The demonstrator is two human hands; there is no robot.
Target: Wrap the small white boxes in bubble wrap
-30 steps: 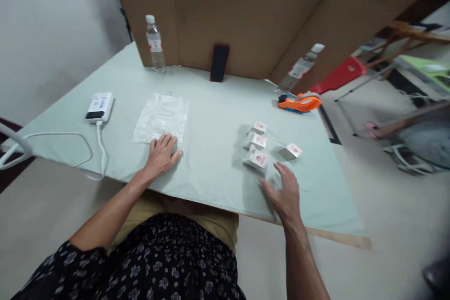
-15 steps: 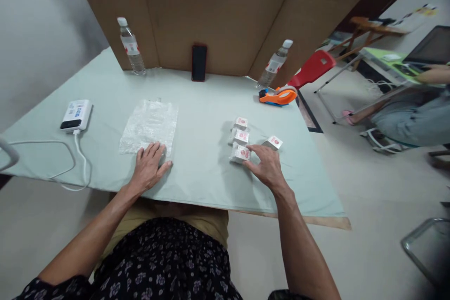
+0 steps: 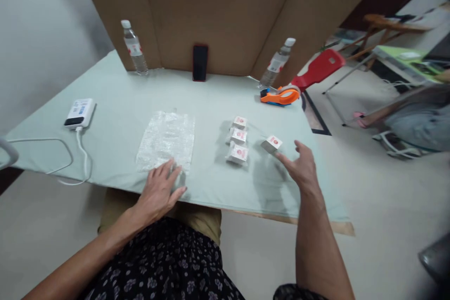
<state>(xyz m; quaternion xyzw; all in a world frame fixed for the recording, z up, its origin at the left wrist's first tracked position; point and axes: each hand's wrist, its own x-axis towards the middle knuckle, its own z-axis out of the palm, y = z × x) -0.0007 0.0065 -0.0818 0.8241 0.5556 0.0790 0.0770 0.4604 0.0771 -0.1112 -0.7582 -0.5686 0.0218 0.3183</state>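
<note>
Right hand point(image 3: 304, 168), the nearer one, gapes open, lone box point(image 3: 271, 144) just left by its thumb!
No clear long axis, toward the table's point(image 3: 218, 187) right edge; left hand point(image 3: 158, 192), loosely spread, at the bubble wrap point(image 3: 167, 136). Versus the earlier frame: right hand off the box row point(image 3: 238, 136), wrap nearer the front edge.

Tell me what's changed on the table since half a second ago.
The left hand and the bubble-wrap sheet have shifted right and nearer. The right hand has moved right, away from the front box of the row of three, and is open beside the lone box. The boxes, phone and power bank look unmoved.
</note>
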